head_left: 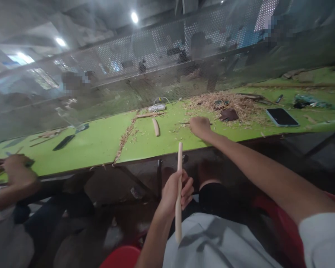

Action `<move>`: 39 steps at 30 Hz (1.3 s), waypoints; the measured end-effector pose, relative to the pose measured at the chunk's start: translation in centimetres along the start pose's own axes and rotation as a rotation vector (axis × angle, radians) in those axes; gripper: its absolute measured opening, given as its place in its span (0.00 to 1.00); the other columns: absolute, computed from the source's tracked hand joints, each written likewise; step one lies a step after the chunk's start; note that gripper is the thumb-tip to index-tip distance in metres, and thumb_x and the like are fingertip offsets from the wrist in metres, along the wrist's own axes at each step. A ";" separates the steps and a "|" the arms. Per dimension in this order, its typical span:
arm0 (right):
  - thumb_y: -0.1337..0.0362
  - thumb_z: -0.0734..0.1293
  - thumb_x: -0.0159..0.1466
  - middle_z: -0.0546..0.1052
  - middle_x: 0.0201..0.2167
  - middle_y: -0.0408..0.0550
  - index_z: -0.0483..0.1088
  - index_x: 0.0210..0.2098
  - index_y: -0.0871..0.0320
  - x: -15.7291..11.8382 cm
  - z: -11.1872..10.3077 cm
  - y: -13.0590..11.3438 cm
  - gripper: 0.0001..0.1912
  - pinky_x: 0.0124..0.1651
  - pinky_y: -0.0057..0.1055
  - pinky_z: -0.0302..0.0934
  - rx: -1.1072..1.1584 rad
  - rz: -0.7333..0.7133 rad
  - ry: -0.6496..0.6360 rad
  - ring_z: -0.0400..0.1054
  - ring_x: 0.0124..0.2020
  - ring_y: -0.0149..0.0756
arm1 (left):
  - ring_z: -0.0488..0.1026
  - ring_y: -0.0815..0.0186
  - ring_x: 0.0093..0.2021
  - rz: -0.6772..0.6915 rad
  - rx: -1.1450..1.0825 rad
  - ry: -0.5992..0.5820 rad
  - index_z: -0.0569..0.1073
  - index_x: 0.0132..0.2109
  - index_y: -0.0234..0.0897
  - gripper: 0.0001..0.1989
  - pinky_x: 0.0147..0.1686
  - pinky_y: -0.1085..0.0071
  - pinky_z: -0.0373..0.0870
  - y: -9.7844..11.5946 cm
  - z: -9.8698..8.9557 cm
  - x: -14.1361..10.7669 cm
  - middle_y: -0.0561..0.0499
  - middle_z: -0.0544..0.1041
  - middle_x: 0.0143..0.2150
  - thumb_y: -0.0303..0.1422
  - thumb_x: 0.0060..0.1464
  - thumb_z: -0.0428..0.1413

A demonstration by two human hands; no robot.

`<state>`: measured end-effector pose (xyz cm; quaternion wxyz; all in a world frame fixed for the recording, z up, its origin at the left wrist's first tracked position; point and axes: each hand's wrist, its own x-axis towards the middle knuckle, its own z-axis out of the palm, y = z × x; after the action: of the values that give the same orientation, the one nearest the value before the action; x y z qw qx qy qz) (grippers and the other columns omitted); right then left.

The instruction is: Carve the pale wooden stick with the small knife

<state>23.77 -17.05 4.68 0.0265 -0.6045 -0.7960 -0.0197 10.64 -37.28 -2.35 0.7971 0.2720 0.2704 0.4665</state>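
Note:
My left hand (174, 191) is closed around a smooth, pale wooden stick (178, 212), held nearly upright over my lap in front of the bench edge. Over the green bench top (100, 139), my right hand (200, 127) is closed in a fist on a thin dark tool (184, 123). A narrow end of that tool sticks out on each side of the fist; its exact kind is hidden. Left of this hand lies a short, slightly curved piece of pale wood (156, 127). A big heap of wood shavings (242, 106) lies just beyond, to the right.
A phone (282, 117) rests at the right, near a crumpled green plastic wrapper (309, 100). Behind the wood piece is a white cabled device (157, 107). A perforated screen (153, 70) lines the bench's back. At far left, a co-worker's hands (13, 163) work beside a clear bottle (69, 117).

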 end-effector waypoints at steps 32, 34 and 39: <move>0.72 0.57 0.70 0.82 0.38 0.61 0.79 0.48 0.63 -7.6 2.2 -3.7 0.19 0.43 0.36 0.63 -0.025 -0.219 0.065 0.76 0.42 0.48 | 0.50 0.76 0.12 0.090 0.202 0.203 0.58 0.30 0.41 0.22 0.10 0.80 0.46 0.3 -0.3 1.3 0.63 0.56 0.16 0.50 0.53 0.58; 0.72 0.57 0.70 0.82 0.38 0.62 0.78 0.47 0.65 -7.0 2.3 -3.5 0.18 0.43 0.36 0.64 -0.054 -0.233 0.084 0.76 0.42 0.48 | 0.49 0.76 0.12 0.073 0.197 0.198 0.58 0.30 0.41 0.22 0.09 0.80 0.46 0.3 -0.2 1.2 0.63 0.56 0.16 0.51 0.53 0.59; 0.73 0.58 0.69 0.81 0.38 0.64 0.79 0.45 0.67 -5.2 2.4 -2.5 0.18 0.44 0.34 0.63 -0.062 -0.198 0.100 0.76 0.42 0.47 | 0.49 0.76 0.13 0.058 0.164 0.185 0.59 0.29 0.41 0.22 0.09 0.80 0.46 0.0 -0.2 1.4 0.63 0.56 0.16 0.50 0.52 0.60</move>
<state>22.70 -22.58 1.98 0.0454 -0.5217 -0.8484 -0.0773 11.05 -36.01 -2.75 0.7300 0.2996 0.3719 0.4888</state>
